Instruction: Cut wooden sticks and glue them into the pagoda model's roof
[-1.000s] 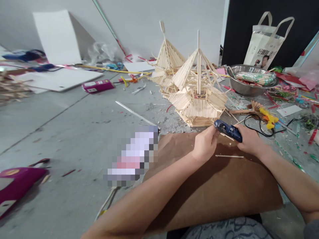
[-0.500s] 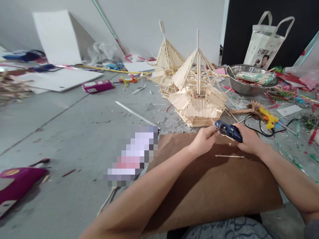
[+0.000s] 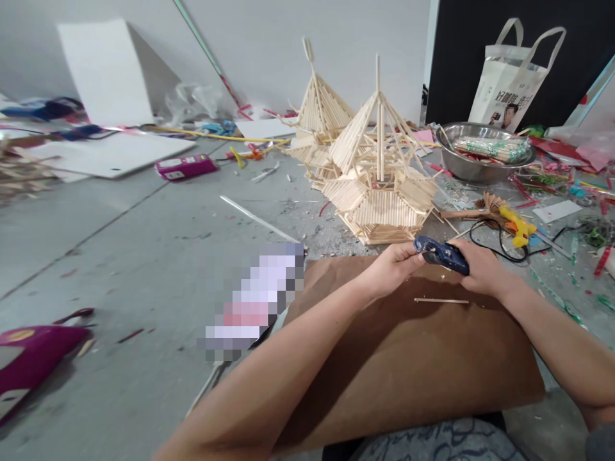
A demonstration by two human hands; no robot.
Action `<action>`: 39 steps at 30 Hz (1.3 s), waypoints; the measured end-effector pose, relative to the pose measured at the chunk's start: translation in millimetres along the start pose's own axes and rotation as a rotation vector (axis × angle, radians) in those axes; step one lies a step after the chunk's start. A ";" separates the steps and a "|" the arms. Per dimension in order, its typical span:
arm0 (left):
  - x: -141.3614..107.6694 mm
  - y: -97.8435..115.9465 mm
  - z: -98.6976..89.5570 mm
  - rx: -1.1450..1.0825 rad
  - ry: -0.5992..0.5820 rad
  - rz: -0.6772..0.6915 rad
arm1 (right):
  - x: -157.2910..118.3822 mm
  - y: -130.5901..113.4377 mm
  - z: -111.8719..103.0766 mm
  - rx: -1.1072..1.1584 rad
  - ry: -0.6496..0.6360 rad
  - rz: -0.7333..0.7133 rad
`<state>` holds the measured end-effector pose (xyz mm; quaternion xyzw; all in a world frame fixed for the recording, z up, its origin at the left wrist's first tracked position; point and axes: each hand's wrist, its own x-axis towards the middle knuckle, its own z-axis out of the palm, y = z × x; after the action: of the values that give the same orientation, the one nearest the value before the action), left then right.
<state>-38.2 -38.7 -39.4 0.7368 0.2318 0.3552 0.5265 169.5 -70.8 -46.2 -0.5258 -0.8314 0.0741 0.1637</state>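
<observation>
My right hand (image 3: 473, 266) is wrapped round a dark blue hand tool (image 3: 442, 254) above the far edge of a brown board (image 3: 432, 365). At the tool's left end, my left hand (image 3: 396, 266) is closed in a pinch; what its fingers hold is too small to make out. One thin wooden stick (image 3: 441, 300) lies on the board below the hands. Just beyond the board stands a model made of wooden sticks (image 3: 379, 208) with a pointed, partly open roof.
A second stick model (image 3: 319, 109) stands behind. A steel bowl (image 3: 485, 169) and yellow glue gun (image 3: 517, 225) are at the right, with scraps around. A blurred-out screen (image 3: 259, 294) lies left of the board, purple packages (image 3: 185, 168) farther left.
The blue tool has turned slightly in my hands, and its jaws look closer together. The whole view has shifted a little.
</observation>
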 end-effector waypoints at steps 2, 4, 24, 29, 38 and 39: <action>0.9 0.0 -0.1 0.018 0.018 0.014 | -0.3 0.2 1.2 0.000 0.006 0.017; 1.8 -1.1 -0.1 0.056 0.042 0.037 | -0.3 -0.7 1.9 -0.003 0.013 0.037; -0.8 -9.2 5.4 0.159 0.156 0.090 | 0.1 -2.3 1.5 0.028 0.020 0.014; -0.6 -2.3 3.9 -0.164 0.015 -0.103 | 0.6 -1.6 -2.4 0.041 0.007 -0.047; -1.9 -0.6 -0.4 -0.597 -0.187 -0.412 | 0.4 -1.1 -2.3 0.042 -0.013 -0.058; -1.9 -1.1 -0.3 -0.609 -0.194 -0.413 | 0.1 -0.5 -2.0 0.041 -0.019 -0.058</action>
<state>-39.6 -39.5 -40.9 0.5145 0.2084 0.2227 0.8014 169.7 -71.1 -44.2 -0.4972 -0.8462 0.0915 0.1687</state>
